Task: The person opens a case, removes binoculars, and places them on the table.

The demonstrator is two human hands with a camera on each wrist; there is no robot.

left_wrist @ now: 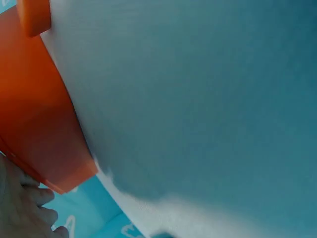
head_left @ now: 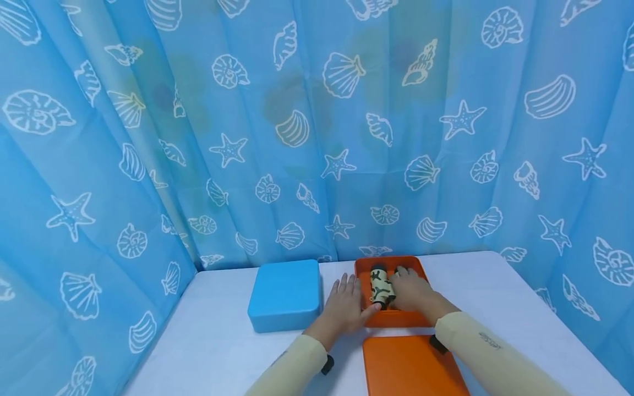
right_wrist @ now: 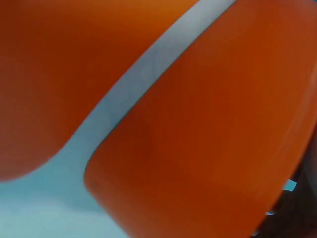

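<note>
An open orange box stands on the white table with a camouflage-patterned roll lying in it. My right hand is inside the box, its fingers and thumb curled against the roll's right side. My left hand lies flat on the table just left of the box, fingers straight, thumb reaching toward the box's near corner. In the left wrist view the orange box wall and some fingers show. The right wrist view is filled by the orange box.
A closed blue box sits to the left of my left hand. An orange lid lies flat in front of the orange box, under my right forearm. A blue seashell curtain encloses the table at the back and sides.
</note>
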